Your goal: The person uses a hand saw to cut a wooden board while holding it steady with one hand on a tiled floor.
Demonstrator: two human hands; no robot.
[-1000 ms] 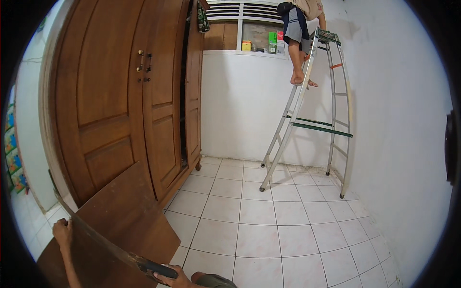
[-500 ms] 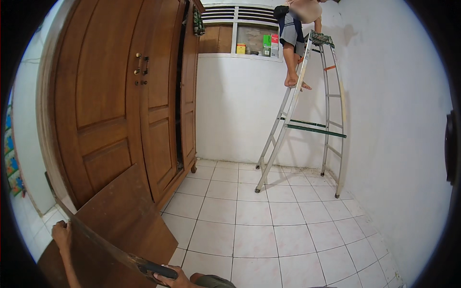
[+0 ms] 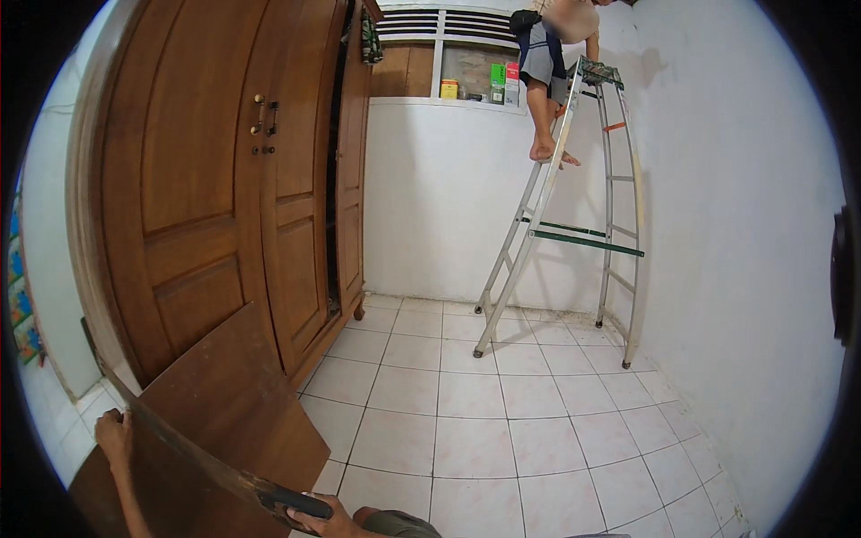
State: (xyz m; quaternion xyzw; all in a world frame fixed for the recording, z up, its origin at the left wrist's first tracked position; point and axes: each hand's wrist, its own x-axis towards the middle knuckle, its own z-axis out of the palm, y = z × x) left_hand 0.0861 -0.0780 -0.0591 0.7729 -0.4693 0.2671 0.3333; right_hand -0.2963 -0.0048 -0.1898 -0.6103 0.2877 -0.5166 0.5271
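At the lower left, a flat brown wooden panel leans in front of the wardrobe. A long, narrow dark edge runs across it toward me and ends in a black, handle-like piece; its exact kind is not clear. My left hand is closed on the panel's edge at the far left, its fingertips partly hidden. Nearer my body, my right hand is wrapped around the black piece, with its lower part cut off by the frame's bottom.
A tall brown wooden wardrobe stands on the left. Toward the back right is an aluminium stepladder, where another person is perched. White tiles cover the floor; a white wall runs along the right.
The view has shifted very slightly. Both my hands keep the same hold, and the panel stays in place.
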